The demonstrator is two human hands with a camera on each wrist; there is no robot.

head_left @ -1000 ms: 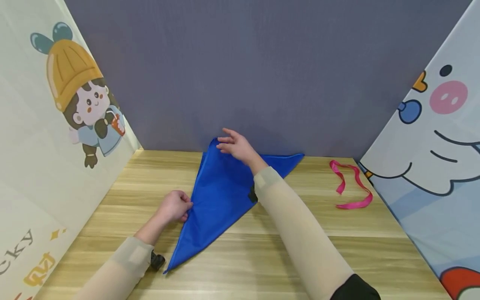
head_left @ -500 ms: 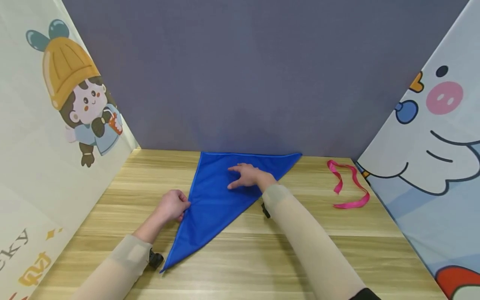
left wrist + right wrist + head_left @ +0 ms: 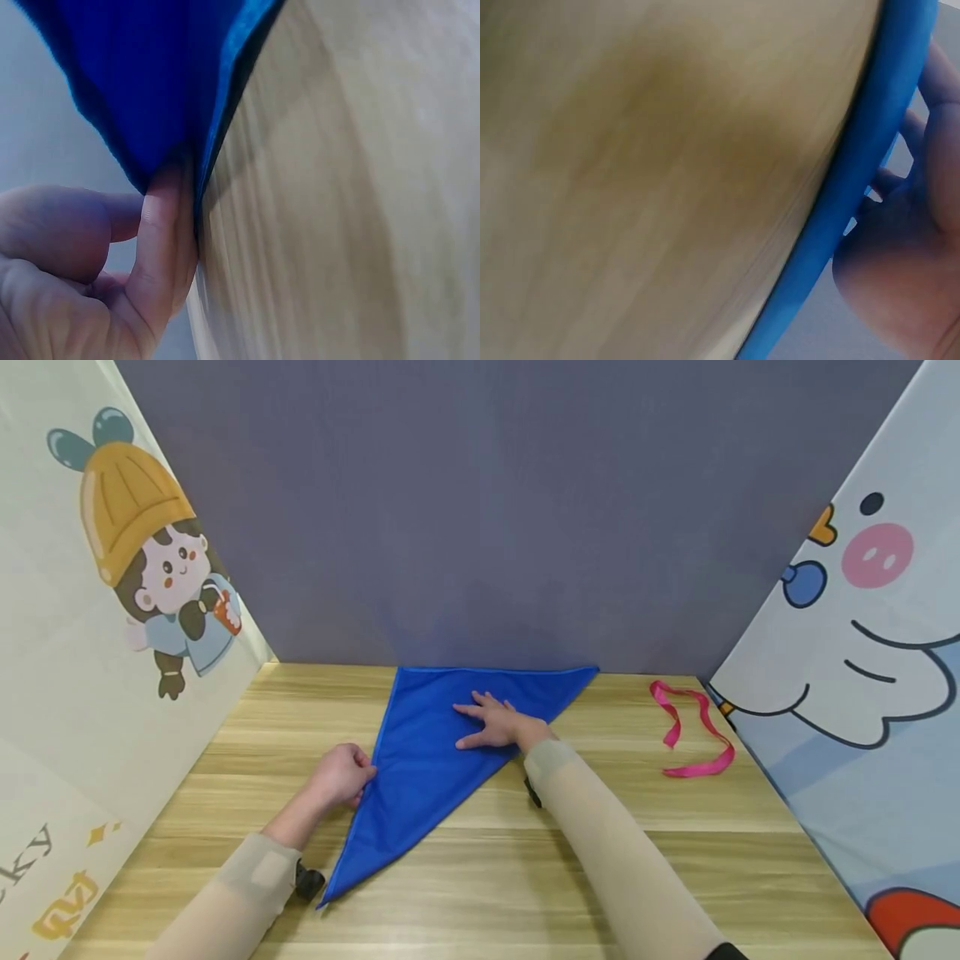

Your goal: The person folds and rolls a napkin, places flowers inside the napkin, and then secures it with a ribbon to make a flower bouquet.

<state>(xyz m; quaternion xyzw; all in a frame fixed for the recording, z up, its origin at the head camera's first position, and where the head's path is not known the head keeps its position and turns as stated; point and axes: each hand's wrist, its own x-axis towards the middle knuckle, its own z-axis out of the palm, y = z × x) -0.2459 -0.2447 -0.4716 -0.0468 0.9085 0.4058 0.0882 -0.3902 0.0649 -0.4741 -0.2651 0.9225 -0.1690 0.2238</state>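
Note:
A blue cloth (image 3: 427,760), folded into a triangle, lies on the wooden table with its long slanted side toward the lower right. My left hand (image 3: 342,775) pinches the cloth's left edge between thumb and fingers. The left wrist view shows the cloth's edge (image 3: 161,97) between the thumb and fingers of that hand (image 3: 157,232). On top of the cloth, near its middle, my right hand (image 3: 495,723) rests with its fingers spread. In the right wrist view the hand (image 3: 900,262) lies against the cloth's folded edge (image 3: 855,157).
A pink ribbon (image 3: 708,727) lies loosely bent on the right of the wooden table (image 3: 637,852). A grey panel (image 3: 480,510) rises along the back edge. Printed panels stand at the left (image 3: 45,643) and right (image 3: 885,693).
The cloth's raised upper-left corner has come down flat along the back. My right hand has moved from that corner down onto the cloth's middle. The left hand keeps its pinch.

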